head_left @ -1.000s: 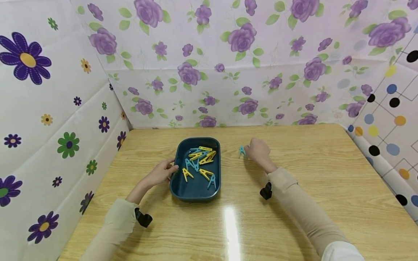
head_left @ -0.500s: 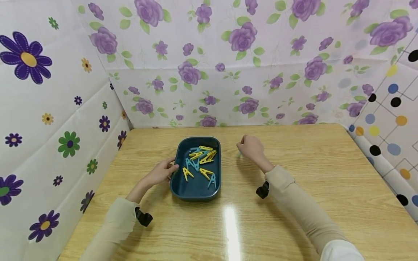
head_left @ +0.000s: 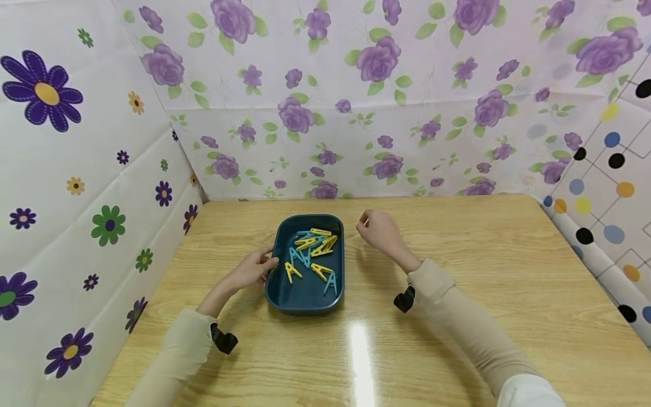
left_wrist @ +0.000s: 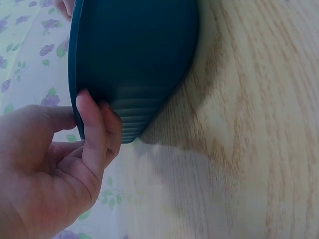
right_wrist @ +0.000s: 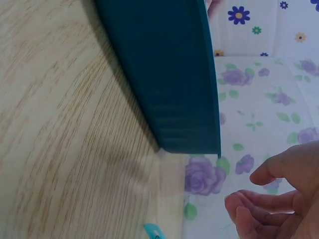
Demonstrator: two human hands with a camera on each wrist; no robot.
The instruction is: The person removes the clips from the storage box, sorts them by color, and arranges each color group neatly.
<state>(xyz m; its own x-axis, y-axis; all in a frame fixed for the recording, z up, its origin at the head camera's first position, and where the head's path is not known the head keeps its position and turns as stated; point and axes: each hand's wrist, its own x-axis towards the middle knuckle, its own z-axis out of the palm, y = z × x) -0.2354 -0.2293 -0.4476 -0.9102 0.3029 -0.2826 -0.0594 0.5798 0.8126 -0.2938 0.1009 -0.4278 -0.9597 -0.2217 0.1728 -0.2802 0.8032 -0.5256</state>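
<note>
Seemingly between grasps: mid-frame, the left hand point(head_left: 247, 270) grips the plastic tray point(head_left: 305, 310) of clothespins point(head_left: 324, 247); the right hand point(head_left: 381, 229), thumb and fingers apart, looks empty, and another pick would need a pinch.

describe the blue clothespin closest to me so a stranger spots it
On the wooden table sits a dark tray. Toward its near right corner lies a light blue clothespin, nearest you of all, its colour setting it apart from the yellow one beside it.

Head view looks forward and down from above; low, close wrist views share the tub point(left_wrist: 134, 55)
</note>
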